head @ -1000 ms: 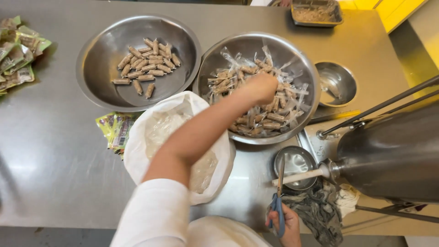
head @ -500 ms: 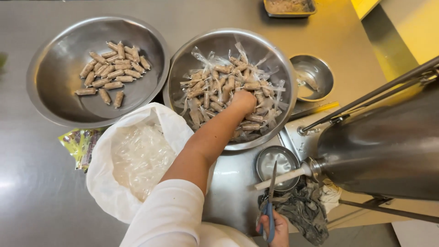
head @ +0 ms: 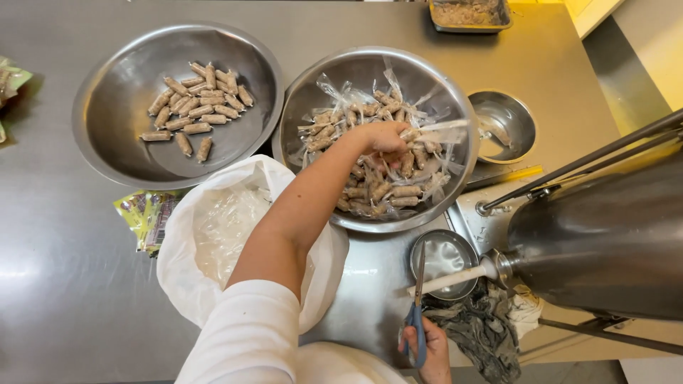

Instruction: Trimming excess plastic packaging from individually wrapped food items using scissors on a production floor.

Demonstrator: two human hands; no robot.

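Altogether two large bowls [head: 114,135], left hand [head: 384,135] in one.

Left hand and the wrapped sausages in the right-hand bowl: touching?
Touching. The head view shows the left hand down in the steel bowl, its fingers closed around wrapped sausages in the pile, with no gap between them.

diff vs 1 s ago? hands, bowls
The left hand stayed in the steel bowl of plastic-wrapped brown pieces and now lifts a wrapped piece. Nothing let go. Unchanged: the right hand keeps the blue-handled scissors; the steel bowl of unwrapped pieces and white bag unmoved.
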